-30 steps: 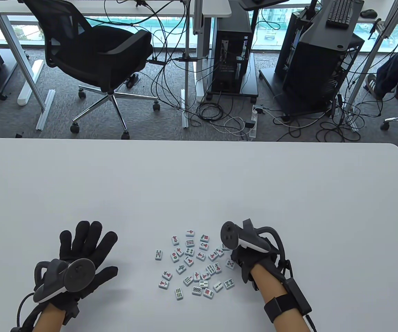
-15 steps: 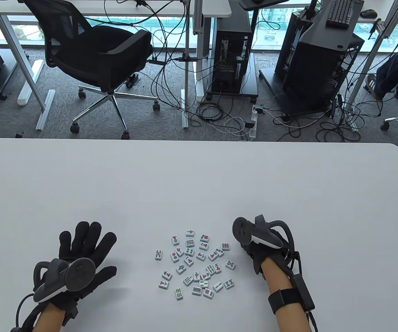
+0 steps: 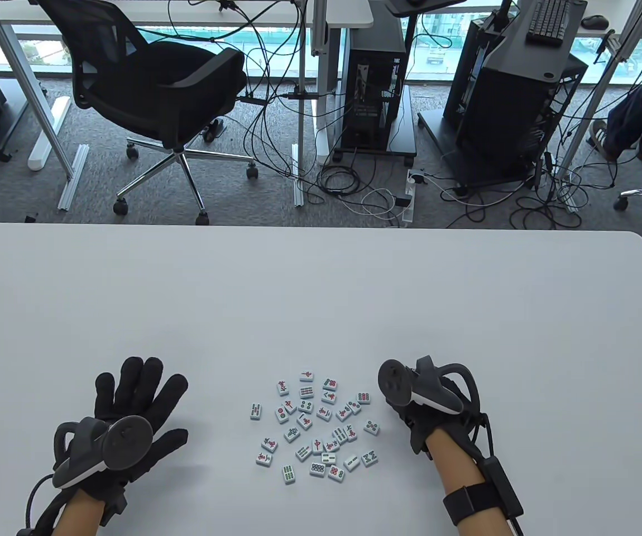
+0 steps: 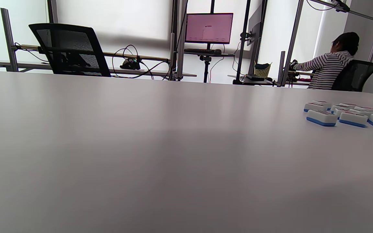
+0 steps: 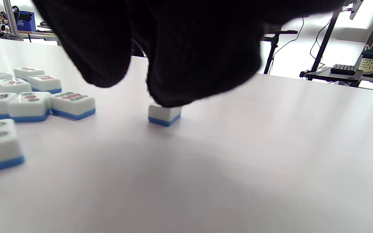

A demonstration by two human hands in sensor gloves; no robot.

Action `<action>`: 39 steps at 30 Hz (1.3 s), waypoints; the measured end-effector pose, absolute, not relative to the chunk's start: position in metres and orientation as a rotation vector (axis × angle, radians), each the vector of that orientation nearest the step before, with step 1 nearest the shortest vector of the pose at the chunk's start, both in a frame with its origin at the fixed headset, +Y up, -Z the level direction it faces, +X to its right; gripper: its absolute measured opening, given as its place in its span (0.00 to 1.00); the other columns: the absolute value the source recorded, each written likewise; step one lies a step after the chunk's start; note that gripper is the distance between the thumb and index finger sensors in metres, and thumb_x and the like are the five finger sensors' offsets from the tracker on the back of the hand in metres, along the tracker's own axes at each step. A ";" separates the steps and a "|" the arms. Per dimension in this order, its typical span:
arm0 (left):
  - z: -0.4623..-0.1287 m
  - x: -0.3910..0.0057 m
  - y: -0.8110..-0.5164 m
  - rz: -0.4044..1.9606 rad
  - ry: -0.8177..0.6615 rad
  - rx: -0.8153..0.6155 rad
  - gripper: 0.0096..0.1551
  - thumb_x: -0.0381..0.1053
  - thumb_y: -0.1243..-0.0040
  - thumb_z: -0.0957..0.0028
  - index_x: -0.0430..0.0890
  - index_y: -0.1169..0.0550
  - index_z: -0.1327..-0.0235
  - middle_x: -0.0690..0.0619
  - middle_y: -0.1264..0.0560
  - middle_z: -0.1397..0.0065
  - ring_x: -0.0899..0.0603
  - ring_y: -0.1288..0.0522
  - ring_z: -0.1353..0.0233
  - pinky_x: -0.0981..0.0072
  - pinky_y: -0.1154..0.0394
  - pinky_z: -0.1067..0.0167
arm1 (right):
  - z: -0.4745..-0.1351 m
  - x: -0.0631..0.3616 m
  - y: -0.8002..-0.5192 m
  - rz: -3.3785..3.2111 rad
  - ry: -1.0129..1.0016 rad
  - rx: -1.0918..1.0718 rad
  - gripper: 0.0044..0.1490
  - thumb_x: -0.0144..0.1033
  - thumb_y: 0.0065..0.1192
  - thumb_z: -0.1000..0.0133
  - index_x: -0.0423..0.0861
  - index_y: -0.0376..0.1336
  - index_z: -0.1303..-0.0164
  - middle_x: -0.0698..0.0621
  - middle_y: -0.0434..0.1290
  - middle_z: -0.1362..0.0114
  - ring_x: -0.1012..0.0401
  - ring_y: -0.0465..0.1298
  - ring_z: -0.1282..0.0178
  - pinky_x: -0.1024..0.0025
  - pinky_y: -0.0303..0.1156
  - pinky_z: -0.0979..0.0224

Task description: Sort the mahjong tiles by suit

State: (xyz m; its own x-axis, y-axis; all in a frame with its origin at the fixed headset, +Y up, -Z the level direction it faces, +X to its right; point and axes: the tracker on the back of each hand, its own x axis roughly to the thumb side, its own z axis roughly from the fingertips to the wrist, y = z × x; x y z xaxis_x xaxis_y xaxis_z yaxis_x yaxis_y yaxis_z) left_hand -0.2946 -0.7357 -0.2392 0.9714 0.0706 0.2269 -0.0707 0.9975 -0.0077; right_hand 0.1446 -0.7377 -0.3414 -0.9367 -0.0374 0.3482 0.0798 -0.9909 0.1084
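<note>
- big white table (image 3: 321, 290) with a loose cluster of mahjong tiles (image 3: 315, 424) face up near the front edge, between the two hands
- behind it there's grey carpet, a black mesh office chair (image 3: 153, 95), pc towers and a mess of cables; a person in a striped top sits at a far desk in the left wrist view
- left hand (image 3: 131, 413) lies flat on the table, fingers spread, holding nothing, well left of the tiles
- right hand (image 3: 421, 413) sits just right of the cluster; in the right wrist view its fingertips (image 5: 167, 94) press down on one lone tile (image 5: 164, 115) lying flat, apart from the rest, fingers bent over it rather than wrapped around it
- versus a second ago: right hand has slid rightward off the cluster's edge, the tiles it covered show again, left hand hasn't budged
</note>
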 end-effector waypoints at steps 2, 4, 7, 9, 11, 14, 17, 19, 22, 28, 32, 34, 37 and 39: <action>-0.239 -0.293 -0.737 0.065 -0.231 -0.008 0.50 0.81 0.60 0.55 0.70 0.57 0.20 0.67 0.76 0.18 0.51 0.82 0.17 0.45 0.79 0.25 | -0.330 0.139 -0.738 -3.054 -0.212 -0.580 0.34 0.47 0.69 0.48 0.37 0.69 0.39 0.47 0.81 0.57 0.59 0.79 0.75 0.74 0.76 0.73; -0.239 -0.292 -0.738 0.058 -0.235 -0.012 0.50 0.81 0.60 0.55 0.70 0.57 0.20 0.67 0.76 0.18 0.51 0.82 0.17 0.45 0.79 0.25 | -0.323 0.133 -0.740 -3.076 -0.234 -0.590 0.32 0.48 0.67 0.47 0.37 0.71 0.43 0.47 0.82 0.59 0.59 0.79 0.77 0.74 0.76 0.75; -0.239 -0.290 -0.738 0.049 -0.241 -0.011 0.50 0.81 0.59 0.55 0.70 0.56 0.21 0.67 0.76 0.18 0.50 0.81 0.17 0.46 0.79 0.25 | -0.316 0.121 -0.746 -3.043 -0.276 -0.628 0.31 0.49 0.68 0.47 0.37 0.72 0.46 0.47 0.82 0.61 0.60 0.78 0.78 0.75 0.75 0.76; -0.238 -0.289 -0.737 0.045 -0.242 -0.009 0.50 0.81 0.59 0.55 0.70 0.56 0.21 0.67 0.76 0.18 0.50 0.81 0.17 0.46 0.79 0.25 | -0.314 0.114 -0.750 -3.012 -0.281 -0.633 0.31 0.49 0.68 0.48 0.37 0.72 0.46 0.47 0.82 0.61 0.60 0.78 0.79 0.75 0.75 0.76; -0.238 -0.289 -0.737 0.044 -0.242 -0.007 0.49 0.81 0.59 0.55 0.70 0.56 0.21 0.67 0.76 0.18 0.50 0.81 0.17 0.46 0.79 0.25 | -0.315 0.109 -0.755 -2.997 -0.290 -0.621 0.31 0.50 0.68 0.48 0.37 0.73 0.47 0.48 0.82 0.62 0.60 0.78 0.80 0.75 0.75 0.77; -0.238 -0.289 -0.738 0.044 -0.241 -0.006 0.49 0.81 0.59 0.55 0.70 0.56 0.21 0.67 0.76 0.18 0.50 0.81 0.17 0.46 0.78 0.25 | -0.316 0.108 -0.762 -2.949 -0.297 -0.546 0.29 0.51 0.64 0.45 0.37 0.74 0.51 0.50 0.82 0.66 0.62 0.77 0.83 0.76 0.74 0.79; -0.238 -0.290 -0.738 0.048 -0.242 -0.005 0.50 0.81 0.59 0.55 0.70 0.56 0.21 0.67 0.76 0.18 0.50 0.81 0.17 0.45 0.79 0.25 | -0.320 0.117 -0.763 -3.001 -0.353 -0.443 0.29 0.51 0.61 0.42 0.36 0.74 0.54 0.51 0.81 0.68 0.63 0.76 0.84 0.77 0.74 0.81; -0.238 -0.290 -0.738 0.058 -0.243 -0.008 0.50 0.81 0.59 0.55 0.70 0.56 0.21 0.67 0.76 0.18 0.50 0.81 0.17 0.45 0.79 0.25 | -0.320 0.122 -0.758 -3.045 -0.383 -0.454 0.30 0.50 0.61 0.43 0.36 0.73 0.52 0.49 0.82 0.67 0.62 0.77 0.83 0.76 0.74 0.80; -0.238 -0.291 -0.738 0.060 -0.239 -0.006 0.50 0.81 0.59 0.55 0.70 0.56 0.21 0.67 0.76 0.18 0.51 0.81 0.17 0.45 0.79 0.25 | -0.313 0.126 -0.748 -3.040 -0.247 -0.549 0.34 0.50 0.64 0.45 0.36 0.71 0.42 0.46 0.81 0.61 0.60 0.78 0.79 0.73 0.75 0.76; -0.238 -0.291 -0.737 0.056 -0.237 -0.012 0.50 0.81 0.59 0.55 0.70 0.56 0.21 0.67 0.76 0.18 0.51 0.81 0.17 0.45 0.79 0.25 | -0.304 0.118 -0.749 -2.944 -0.356 -0.706 0.40 0.46 0.72 0.49 0.38 0.65 0.31 0.46 0.80 0.55 0.58 0.78 0.74 0.72 0.76 0.71; -0.238 -0.291 -0.737 0.053 -0.239 -0.008 0.50 0.81 0.59 0.55 0.70 0.56 0.21 0.67 0.76 0.18 0.50 0.81 0.17 0.45 0.79 0.25 | -0.304 0.113 -0.762 -2.852 -0.364 -0.737 0.38 0.43 0.72 0.49 0.38 0.65 0.32 0.47 0.80 0.56 0.59 0.78 0.74 0.73 0.76 0.71; -0.238 -0.291 -0.737 0.051 -0.240 -0.006 0.49 0.81 0.59 0.55 0.70 0.56 0.21 0.67 0.76 0.18 0.51 0.81 0.17 0.46 0.79 0.25 | -0.305 0.114 -0.763 -2.896 -0.344 -0.783 0.37 0.41 0.72 0.50 0.36 0.66 0.35 0.48 0.81 0.57 0.60 0.78 0.75 0.74 0.75 0.72; -0.238 -0.292 -0.737 0.055 -0.237 -0.004 0.49 0.81 0.59 0.55 0.70 0.56 0.21 0.67 0.76 0.19 0.51 0.82 0.17 0.46 0.79 0.25 | -0.308 0.120 -0.762 -2.924 -0.373 -0.805 0.37 0.41 0.73 0.50 0.36 0.66 0.35 0.48 0.81 0.58 0.61 0.78 0.75 0.74 0.75 0.72; -0.237 -0.293 -0.736 0.055 -0.233 0.003 0.49 0.81 0.59 0.55 0.70 0.56 0.21 0.67 0.76 0.19 0.51 0.82 0.18 0.46 0.80 0.26 | -0.311 0.132 -0.756 -2.954 -0.331 -0.788 0.37 0.40 0.73 0.50 0.36 0.66 0.35 0.48 0.81 0.57 0.60 0.78 0.75 0.74 0.76 0.72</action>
